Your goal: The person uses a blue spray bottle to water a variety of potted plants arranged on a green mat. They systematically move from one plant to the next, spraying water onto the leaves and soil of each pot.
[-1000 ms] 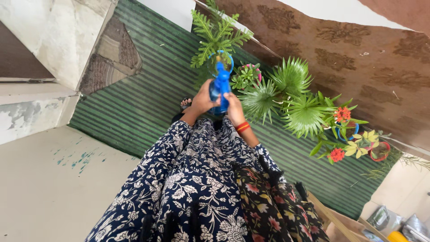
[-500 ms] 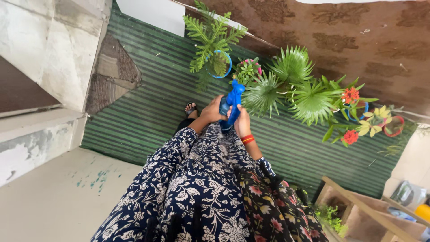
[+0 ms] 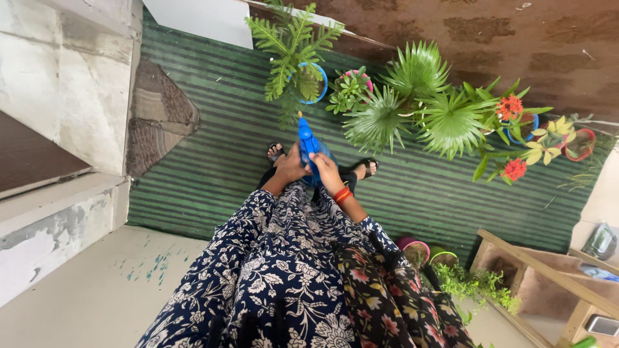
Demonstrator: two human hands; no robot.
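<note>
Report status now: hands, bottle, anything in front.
Left hand and right hand both gripping blue spray bottle. Nozzle up, toward fern in blue pot. Nothing between.

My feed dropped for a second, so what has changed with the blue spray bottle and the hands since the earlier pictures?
The blue plastic spray bottle was tilted right half a second ago; it now stands more upright, nozzle toward the fern in the blue pot. Both feet now show. Left hand and right hand keep their grip; the row of potted plants stays put on the green striped mat.

bright even daylight | soft shadows | sharp focus | wide-angle edge distortion
</note>
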